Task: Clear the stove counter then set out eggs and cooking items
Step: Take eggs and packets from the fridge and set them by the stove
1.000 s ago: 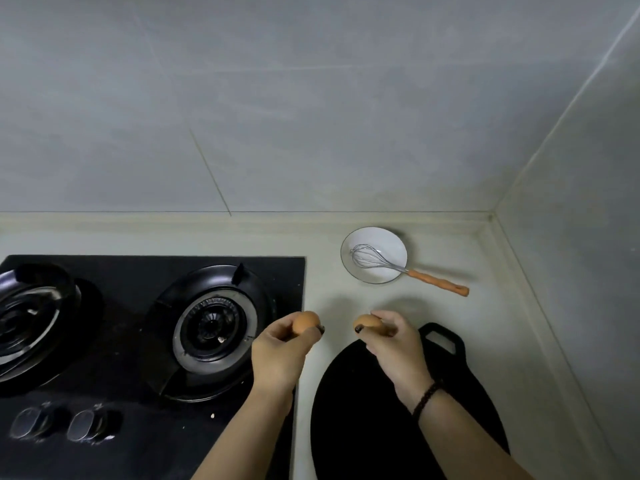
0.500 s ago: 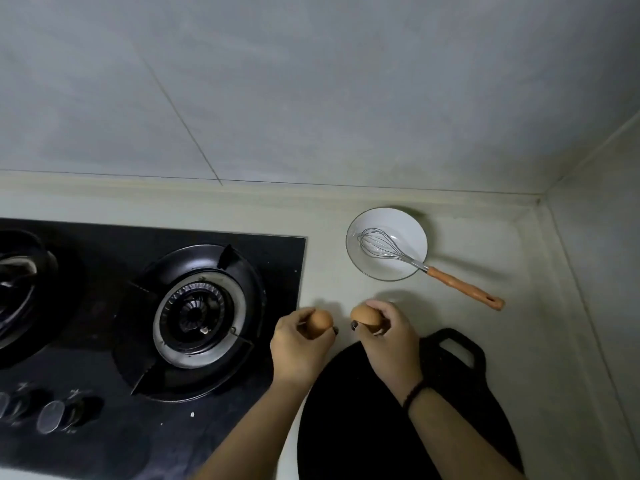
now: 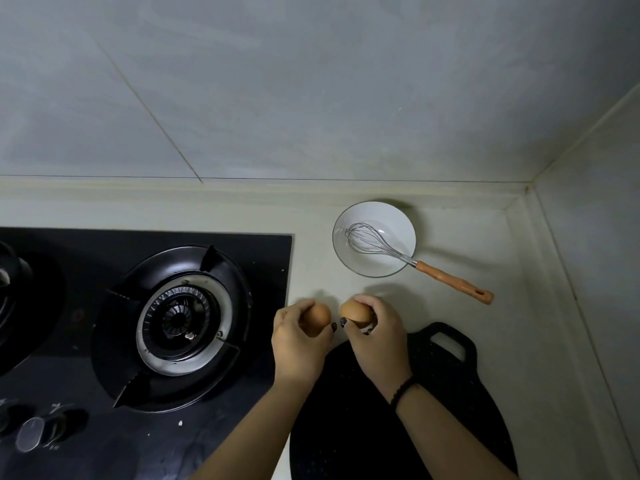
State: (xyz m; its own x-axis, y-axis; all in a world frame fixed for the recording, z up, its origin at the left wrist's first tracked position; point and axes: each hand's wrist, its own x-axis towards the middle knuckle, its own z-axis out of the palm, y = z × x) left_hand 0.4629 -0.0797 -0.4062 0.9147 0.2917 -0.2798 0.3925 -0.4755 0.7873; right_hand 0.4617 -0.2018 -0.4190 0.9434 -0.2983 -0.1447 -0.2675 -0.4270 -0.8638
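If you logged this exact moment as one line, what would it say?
step: setting out eggs | left hand: holds brown egg | right hand: holds second egg | bowl: whisk inside | board: below hands

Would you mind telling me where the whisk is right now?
In the head view, the whisk sits right of the stove, its wire head inside the white bowl and its orange handle reaching over the rim onto the counter.

Left burner (image 3: 10, 292), black board (image 3: 433, 427) cut off.
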